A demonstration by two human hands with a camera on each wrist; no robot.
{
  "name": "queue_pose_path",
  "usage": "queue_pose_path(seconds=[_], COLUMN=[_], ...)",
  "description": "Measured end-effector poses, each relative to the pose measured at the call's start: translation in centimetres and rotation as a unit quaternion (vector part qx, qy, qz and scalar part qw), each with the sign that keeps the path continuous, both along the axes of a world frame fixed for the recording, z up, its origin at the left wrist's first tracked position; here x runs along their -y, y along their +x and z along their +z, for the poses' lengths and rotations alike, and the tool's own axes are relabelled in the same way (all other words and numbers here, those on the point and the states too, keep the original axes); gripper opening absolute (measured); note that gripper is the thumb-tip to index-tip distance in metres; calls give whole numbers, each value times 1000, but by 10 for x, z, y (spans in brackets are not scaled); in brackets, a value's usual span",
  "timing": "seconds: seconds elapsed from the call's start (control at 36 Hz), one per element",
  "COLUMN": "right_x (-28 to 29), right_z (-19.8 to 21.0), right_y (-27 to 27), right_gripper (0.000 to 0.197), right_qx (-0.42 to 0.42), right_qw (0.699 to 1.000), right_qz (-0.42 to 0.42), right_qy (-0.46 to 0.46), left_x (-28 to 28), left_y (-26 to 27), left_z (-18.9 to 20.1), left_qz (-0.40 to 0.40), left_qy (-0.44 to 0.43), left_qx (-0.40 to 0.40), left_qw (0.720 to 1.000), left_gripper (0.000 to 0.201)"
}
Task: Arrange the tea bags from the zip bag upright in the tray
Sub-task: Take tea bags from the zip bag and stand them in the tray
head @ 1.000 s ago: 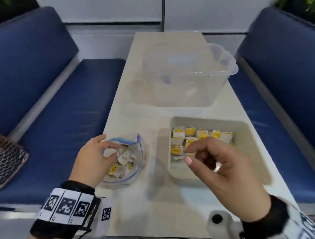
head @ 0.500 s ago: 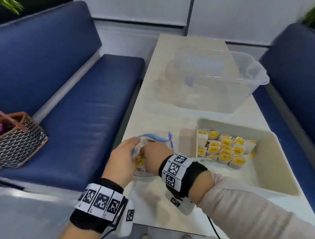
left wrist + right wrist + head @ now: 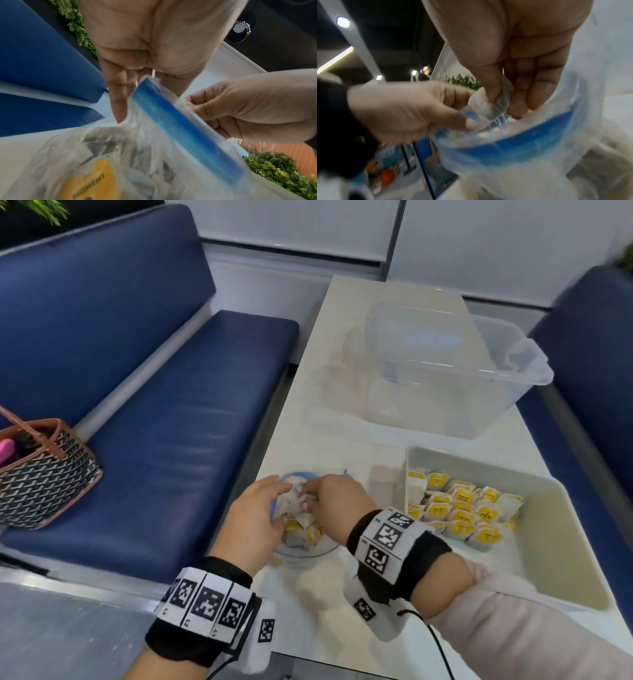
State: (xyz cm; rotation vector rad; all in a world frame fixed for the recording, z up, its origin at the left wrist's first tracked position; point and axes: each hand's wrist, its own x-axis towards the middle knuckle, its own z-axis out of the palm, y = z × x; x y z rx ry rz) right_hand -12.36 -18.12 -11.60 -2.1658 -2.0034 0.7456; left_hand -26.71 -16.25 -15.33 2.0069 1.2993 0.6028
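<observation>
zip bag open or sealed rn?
Open. The zip bag's blue zip edges are spread apart, the left hand holds one edge, and the right hand pinches a tea bag at the mouth.

Clear tub [image 3: 455,378] blocks far table; bare strip between zip bag [image 3: 301,542], tray [image 3: 561,542].

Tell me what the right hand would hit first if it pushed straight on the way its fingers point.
Probably the left hand: the right hand points left across the zip bag mouth, pinching a tea bag.
</observation>
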Motion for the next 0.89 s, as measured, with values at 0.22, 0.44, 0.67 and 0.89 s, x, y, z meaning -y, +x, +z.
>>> queue_pose_path(seconds=[0.22,0.44,0.67,0.89], right_x=[7,-4,-15,-16], right_z=[7,-8,-33,-37], right_y=[6,6,-16,-19], right_gripper=[7,33,34,27], right_qx=[-226,-110,9,59], right_qw=[967,993,999,997], right_qz=[-98,-52,9,15], right_qy=[60,-4,-50,-50], left_x=[-8,-7,-6,-5], left_y=[-1,-11,-16,-18], left_z=[13,23,17,20], left_qz=[24,79,74,79], left_qy=[3,23,32,46], left_qx=[36,36,26,34], left_qw=[999,996,996,995], left_gripper=[21,34,31,15])
